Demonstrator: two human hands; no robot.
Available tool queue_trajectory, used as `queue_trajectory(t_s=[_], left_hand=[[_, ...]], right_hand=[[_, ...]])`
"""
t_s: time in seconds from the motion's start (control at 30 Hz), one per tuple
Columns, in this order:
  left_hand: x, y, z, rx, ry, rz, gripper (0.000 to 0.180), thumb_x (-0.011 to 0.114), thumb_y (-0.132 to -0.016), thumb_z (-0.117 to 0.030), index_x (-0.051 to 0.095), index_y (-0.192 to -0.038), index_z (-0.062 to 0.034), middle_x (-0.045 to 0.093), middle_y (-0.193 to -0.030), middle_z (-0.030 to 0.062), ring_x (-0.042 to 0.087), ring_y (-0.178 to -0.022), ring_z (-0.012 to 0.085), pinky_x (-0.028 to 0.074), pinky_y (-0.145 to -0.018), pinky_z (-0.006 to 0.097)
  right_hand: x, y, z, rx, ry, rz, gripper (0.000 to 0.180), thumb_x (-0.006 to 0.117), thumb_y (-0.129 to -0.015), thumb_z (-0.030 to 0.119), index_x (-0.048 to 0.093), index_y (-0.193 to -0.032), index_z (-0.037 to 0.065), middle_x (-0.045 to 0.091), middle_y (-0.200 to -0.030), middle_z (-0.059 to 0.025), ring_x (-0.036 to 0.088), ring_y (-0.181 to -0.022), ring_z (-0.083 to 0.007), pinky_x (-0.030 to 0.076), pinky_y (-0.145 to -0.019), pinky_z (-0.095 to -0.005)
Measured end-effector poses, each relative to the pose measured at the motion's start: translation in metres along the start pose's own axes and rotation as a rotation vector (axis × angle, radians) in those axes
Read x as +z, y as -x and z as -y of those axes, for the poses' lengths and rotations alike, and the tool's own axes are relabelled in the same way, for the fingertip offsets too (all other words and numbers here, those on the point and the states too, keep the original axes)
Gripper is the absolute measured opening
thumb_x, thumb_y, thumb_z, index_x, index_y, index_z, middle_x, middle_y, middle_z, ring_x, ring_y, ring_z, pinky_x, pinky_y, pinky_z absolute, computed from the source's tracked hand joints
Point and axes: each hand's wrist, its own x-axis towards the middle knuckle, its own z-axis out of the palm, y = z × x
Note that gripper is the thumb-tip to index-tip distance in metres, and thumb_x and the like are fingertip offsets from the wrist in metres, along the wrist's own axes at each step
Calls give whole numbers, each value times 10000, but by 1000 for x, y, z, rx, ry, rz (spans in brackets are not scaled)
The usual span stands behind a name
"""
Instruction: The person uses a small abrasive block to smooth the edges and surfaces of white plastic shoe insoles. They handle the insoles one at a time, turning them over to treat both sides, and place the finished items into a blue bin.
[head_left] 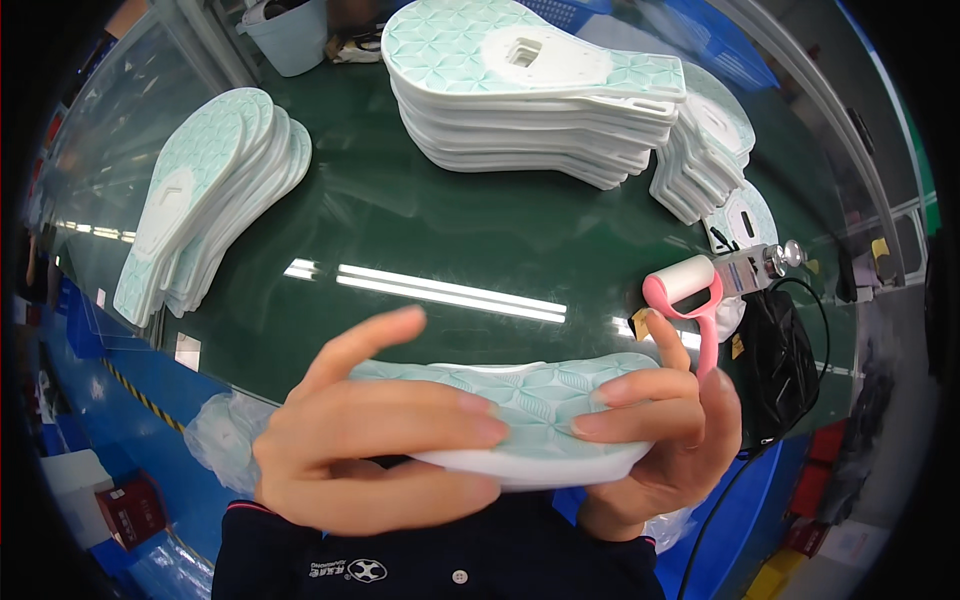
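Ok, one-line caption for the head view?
Left hand and right hand hold a mint-and-white panel at a green table, stacked similar panels beyond.

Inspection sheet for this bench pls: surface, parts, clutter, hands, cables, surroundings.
Surface: green tabletop, glossy, showing light reflections.
Parts: mint-and-white panel in hand; similar panels stacked in left stack and rear stack, more at rear right.
Clutter: pink-handled roller, clear container with metallic top, black bag, all at right.
Hands: left hand and right hand both grip the panel; left fingers blurred.
Cables: black cable at right; ends unclear.
Surroundings: blue floor, red box at lower left.
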Motion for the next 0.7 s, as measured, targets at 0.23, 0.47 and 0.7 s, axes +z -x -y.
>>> queue_trajectory(t_s=[0.23, 0.47, 0.7], left_hand=[[6, -9, 6, -163, 66, 117, 289, 713, -594, -59, 596, -835, 49, 634, -776, 143, 625, -646, 239, 497, -596, 276], [9, -7, 4, -243, -32, -39, 199, 676, -570, -20, 638, -765, 3, 638, -705, 100, 634, -668, 220, 492, -612, 288], [1, -9, 3, -191, -88, 55, 210, 669, -611, -28, 642, -819, -21, 644, -783, 76, 630, -733, 185, 490, -668, 282]], right_hand=[[5, 5, -5, 21, -17, -100, 708, 734, -605, 113, 367, -1199, -4, 639, -863, -93, 572, -934, -226, 276, -934, -473], [-51, 25, -49, 459, 898, -317, 467, 599, -707, -3, 460, -1153, -7, 469, -1175, -151, 446, -1086, -281, 354, -901, -344], [-88, 87, -107, 642, 1132, -343, 318, 575, -752, 34, 531, -1066, 19, 563, -905, -142, 534, -837, -281, 416, -732, -353]])
